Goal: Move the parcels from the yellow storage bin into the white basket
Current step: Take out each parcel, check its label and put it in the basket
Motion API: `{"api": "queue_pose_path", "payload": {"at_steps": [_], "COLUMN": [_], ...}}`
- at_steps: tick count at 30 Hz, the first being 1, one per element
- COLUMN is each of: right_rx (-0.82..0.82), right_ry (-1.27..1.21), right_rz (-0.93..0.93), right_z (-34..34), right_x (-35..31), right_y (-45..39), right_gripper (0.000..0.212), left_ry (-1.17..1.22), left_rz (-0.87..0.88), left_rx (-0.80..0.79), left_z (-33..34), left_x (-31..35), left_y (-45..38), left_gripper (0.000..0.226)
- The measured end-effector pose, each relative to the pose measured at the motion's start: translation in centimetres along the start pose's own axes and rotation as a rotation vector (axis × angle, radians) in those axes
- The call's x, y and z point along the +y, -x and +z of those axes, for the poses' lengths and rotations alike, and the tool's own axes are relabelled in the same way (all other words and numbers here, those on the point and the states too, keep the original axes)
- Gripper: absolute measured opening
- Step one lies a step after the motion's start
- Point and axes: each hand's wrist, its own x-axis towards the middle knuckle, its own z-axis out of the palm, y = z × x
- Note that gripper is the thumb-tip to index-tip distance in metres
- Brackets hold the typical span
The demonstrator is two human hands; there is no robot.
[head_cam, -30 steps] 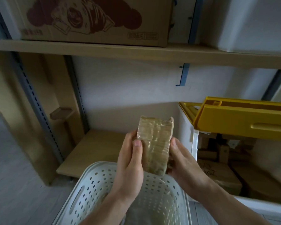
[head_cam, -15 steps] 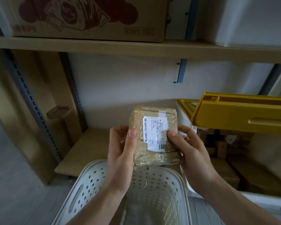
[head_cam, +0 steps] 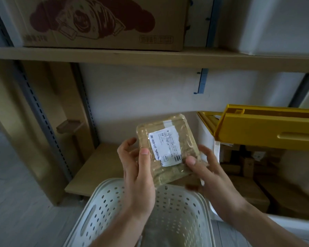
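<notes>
You grip the parcel [head_cam: 168,150] with both your left hand [head_cam: 137,177] and right hand [head_cam: 209,173] (label up, probably to read it) above the basket [head_cam: 103,207], ready to drop.

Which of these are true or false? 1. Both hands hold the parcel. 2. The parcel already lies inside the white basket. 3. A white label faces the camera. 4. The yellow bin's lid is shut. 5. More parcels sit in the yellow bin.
1. True: the left hand and right hand both grip the parcel.
2. False: it is held in the air above the white basket.
3. True: the white label faces up towards the camera.
4. False: the yellow lid is raised over the yellow bin.
5. True: brown parcels show inside it.
</notes>
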Motion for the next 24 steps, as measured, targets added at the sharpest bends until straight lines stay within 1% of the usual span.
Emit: {"api": "queue_pose_path", "payload": {"at_steps": [2, 4, 5, 7, 8, 10, 12, 13, 15, 16, 18, 20, 24], "right_rx": [-0.104, -0.124, -0.099, -0.050, -0.027, 0.033, 0.093, 0.118, 0.137, 0.141, 0.150, 0.151, 0.155], "right_ry": [-0.061, -0.087, -0.098, -0.140, -0.148, -0.147, -0.146, -0.138, -0.125, -0.122, -0.112, -0.109, -0.050], "right_rz": [0.059, 0.015, -0.019, -0.078, -0.097, -0.134, -0.167, -0.183, -0.218, -0.230, -0.235, -0.231, -0.232], "right_z": [0.3, 0.5, 0.6, 0.5, 0.4, 0.0, -0.1, -0.1, 0.1, 0.1, 0.1, 0.0, 0.0], "right_x": [0.0, -0.1, -0.2, -0.5, -0.8, -1.5, -2.1, -2.3, -2.3, -2.2, -1.9, -1.7, -1.6], "right_y": [0.1, 0.3, 0.4, 0.5, 0.5, 0.5, 0.6, 0.6, 0.5, 0.4, 0.2, 0.1, 0.0], "right_gripper": [0.083, 0.090, 0.087, 0.067, 0.063, 0.067, 0.072, 0.070, 0.060, 0.053, 0.044, 0.042, 0.046], "left_ry": [0.065, 0.074, 0.055, -0.002, -0.027, -0.065, -0.070, -0.073, -0.074, -0.061, -0.051, -0.070, -0.081], "left_rz": [-0.017, -0.033, -0.034, -0.015, -0.007, -0.028, -0.084, -0.104, -0.123, -0.134, -0.149, -0.154, -0.157], "left_rx": [0.001, -0.042, -0.066, -0.083, -0.089, -0.103, -0.127, -0.140, -0.159, -0.160, -0.160, -0.165, -0.153], "left_z": [0.0, -0.1, -0.3, -0.7, -0.9, -1.1, -1.2, -1.2, -1.2, -1.3, -1.6, -1.7, -1.8], "left_x": [0.0, 0.1, 0.2, 0.3, 0.3, 0.3, 0.5, 0.6, 0.7, 0.7, 0.9, 1.0, 1.6], "left_y": [-0.2, -0.3, -0.4, -0.3, -0.3, -0.1, 0.2, 0.3, 0.3, 0.2, 0.0, -0.1, -0.2], "left_gripper": [0.049, 0.057, 0.055, 0.048, 0.043, 0.031, 0.030, 0.029, 0.027, 0.031, 0.048, 0.062, 0.075]}}
